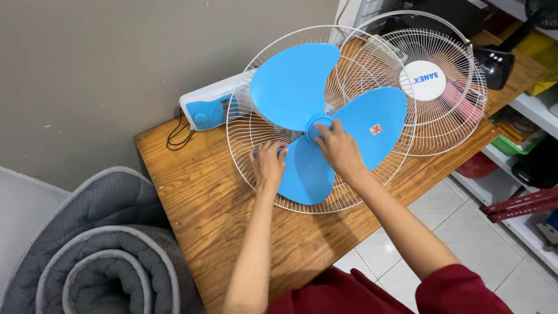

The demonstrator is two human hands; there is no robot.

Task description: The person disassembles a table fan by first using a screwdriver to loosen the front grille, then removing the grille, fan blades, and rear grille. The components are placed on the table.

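Observation:
A blue three-bladed fan propeller [296, 81] lies in a white wire rear guard [244, 151] on a wooden table [192, 203]. My right hand [339, 148] grips the round blue hub [318, 123] at the centre of the blades. Gripping the edge of the lower blade [305, 177] near the guard wires is my left hand [269, 164]. The fan's white and blue body [206, 107] lies behind the guard, by the wall.
A second white wire guard [459, 110] with a round white centre badge leans at the right end of the table. A rolled grey mat [99, 261] sits at the lower left. Shelves [523, 104] with assorted items stand to the right, tiled floor [465, 227] below.

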